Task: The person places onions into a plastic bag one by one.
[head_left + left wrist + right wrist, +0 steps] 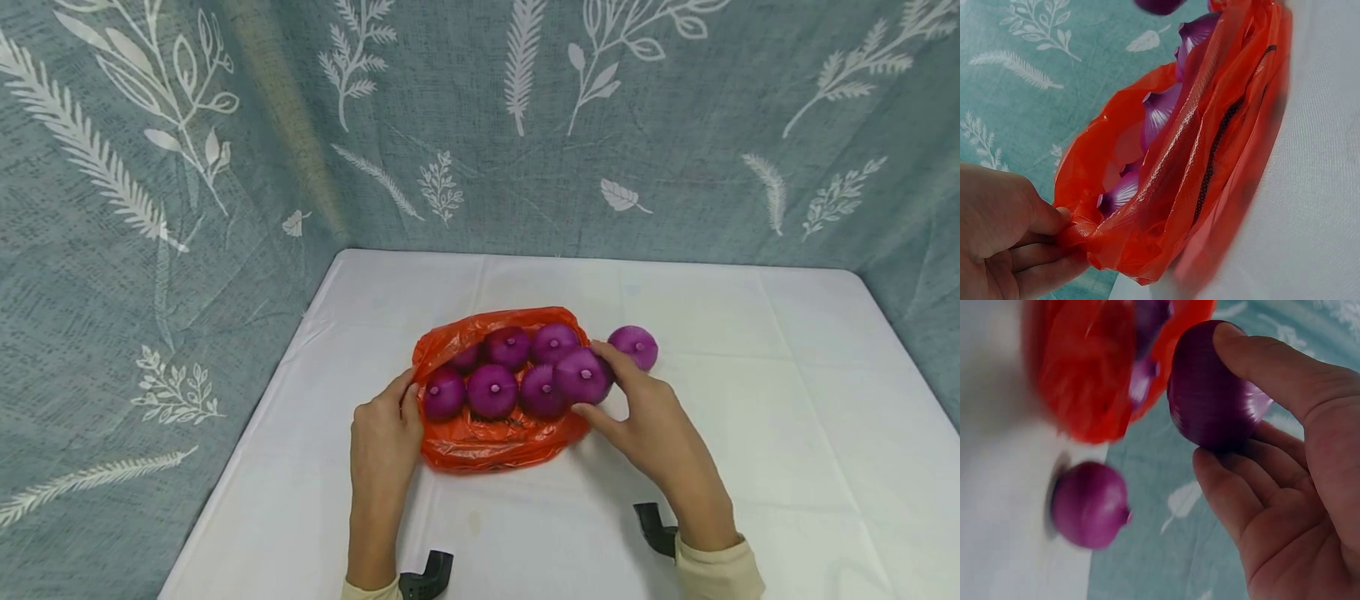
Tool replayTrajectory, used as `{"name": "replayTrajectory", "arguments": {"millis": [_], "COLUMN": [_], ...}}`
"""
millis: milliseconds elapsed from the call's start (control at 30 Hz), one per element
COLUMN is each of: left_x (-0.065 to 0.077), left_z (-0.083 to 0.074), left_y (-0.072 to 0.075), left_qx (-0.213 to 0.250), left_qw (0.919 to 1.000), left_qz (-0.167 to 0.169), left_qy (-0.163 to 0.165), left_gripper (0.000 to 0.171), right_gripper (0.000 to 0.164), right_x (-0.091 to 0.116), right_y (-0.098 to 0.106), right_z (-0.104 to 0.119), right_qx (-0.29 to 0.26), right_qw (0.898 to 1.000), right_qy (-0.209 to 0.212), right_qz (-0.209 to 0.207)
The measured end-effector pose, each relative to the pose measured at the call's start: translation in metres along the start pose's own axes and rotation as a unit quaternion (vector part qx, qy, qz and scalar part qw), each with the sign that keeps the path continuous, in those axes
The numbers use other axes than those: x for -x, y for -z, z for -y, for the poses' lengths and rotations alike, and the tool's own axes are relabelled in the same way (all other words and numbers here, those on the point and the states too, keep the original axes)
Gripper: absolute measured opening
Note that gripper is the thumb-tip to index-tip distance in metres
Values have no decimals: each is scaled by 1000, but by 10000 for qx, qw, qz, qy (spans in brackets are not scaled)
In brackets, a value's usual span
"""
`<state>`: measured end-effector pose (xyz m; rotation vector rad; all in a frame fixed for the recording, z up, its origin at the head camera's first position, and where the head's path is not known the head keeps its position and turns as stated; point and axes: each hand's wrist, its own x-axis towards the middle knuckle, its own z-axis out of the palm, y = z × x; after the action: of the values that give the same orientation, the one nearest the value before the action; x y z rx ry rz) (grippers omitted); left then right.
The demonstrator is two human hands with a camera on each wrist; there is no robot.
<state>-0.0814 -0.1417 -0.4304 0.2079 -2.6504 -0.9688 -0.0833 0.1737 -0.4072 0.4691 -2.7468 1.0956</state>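
Note:
An orange-red plastic bag (480, 450) lies wide-mouthed on the white table, with several purple onions (492, 391) grouped inside it. My left hand (386, 433) pinches the bag's left rim between thumb and fingers; the left wrist view shows the gathered plastic (1079, 234) in that grip. Over the bag's right side, my right hand (648, 417) holds an onion (582, 376) between thumb and fingertips, raised above the others. In the right wrist view this held onion (1213, 387) is beside the bag (1085, 375). One loose onion (634, 347) sits on the table right of the bag.
The white-covered table (787, 417) has raised cloth (525, 192) with leaf prints behind it and at its sides. Black straps (656, 529) show at both wrists, near the beige sleeves (718, 568).

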Motion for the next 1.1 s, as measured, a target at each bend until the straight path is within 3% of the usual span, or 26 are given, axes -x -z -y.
{"name": "replayTrajectory", "arguments": {"millis": [400, 500, 633, 1100], "left_x": [1, 1, 1, 2], "left_z": [1, 2, 4, 4], "left_y": [1, 1, 0, 2], "left_qx": [19, 32, 50, 24], "left_qw": [10000, 10000, 9999, 10000], "left_qz": [-2, -30, -85, 49], "left_qy": [-10, -44, -123, -27], "left_gripper": [35, 34, 34, 35], "right_gripper": [87, 83, 78, 76], "right_x": [-14, -15, -16, -19], "right_y": [-36, -49, -64, -99], "right_z": [46, 54, 61, 72], "right_qx": [-152, -185, -144, 17], "right_qw": [9981, 9967, 9947, 9889], "right_qy": [170, 403, 700, 887], "right_qz": [575, 679, 745, 1191]}}
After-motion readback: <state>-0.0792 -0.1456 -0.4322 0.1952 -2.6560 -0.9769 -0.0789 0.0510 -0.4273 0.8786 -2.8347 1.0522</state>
